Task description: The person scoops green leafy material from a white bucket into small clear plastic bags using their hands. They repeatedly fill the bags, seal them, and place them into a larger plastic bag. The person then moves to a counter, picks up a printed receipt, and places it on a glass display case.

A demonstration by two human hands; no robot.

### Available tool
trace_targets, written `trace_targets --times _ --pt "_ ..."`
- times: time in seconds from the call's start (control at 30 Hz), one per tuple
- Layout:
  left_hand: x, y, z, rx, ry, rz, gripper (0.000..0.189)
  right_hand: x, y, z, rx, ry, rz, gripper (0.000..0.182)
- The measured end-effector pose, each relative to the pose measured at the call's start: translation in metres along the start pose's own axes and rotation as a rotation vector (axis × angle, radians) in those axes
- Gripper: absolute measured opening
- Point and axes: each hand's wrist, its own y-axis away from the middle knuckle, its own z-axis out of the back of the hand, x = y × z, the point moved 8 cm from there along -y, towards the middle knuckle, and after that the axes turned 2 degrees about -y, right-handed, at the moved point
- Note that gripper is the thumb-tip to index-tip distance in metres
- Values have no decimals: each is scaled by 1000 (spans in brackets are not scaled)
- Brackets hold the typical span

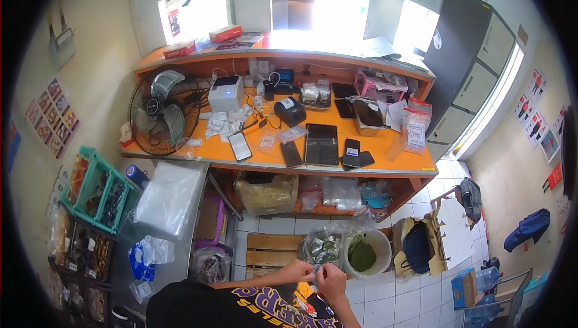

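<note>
My left hand (299,271) and my right hand (332,282) meet low in front of my body, fingertips pinched together. Between them is a small pale bluish thing (317,267), mostly covered by the fingers; it may be a small packet. Just beyond my hands, a clear plastic bag (333,230) lines a container holding several silvery and green packets (324,247). To its right stands a white bucket (384,252) with green powder (362,255) inside. A wooden slatted pallet (271,256) lies on the floor left of the containers.
Ahead is an orange desk (271,154) with phones, a tablet (321,144), a label printer (226,94) and a fan (165,110). On the left, a metal table (122,260) bears plastic bags (169,197) and a green crate (97,192). An open cardboard box (403,262) sits right of the bucket.
</note>
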Motion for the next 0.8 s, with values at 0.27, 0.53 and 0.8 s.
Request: trace_targets --times 0.27,0.53,0.8 --pt "-22 -24 1 3 -217 -4 23 -9 7 -8 203 207 51 15" --pt "-29 -51 -13 123 166 35 23 -81 29 -22 755 -910 -527 45" --pt "-65 -69 -25 162 91 -241 21 -72 15 48 658 -1574 -526 50"
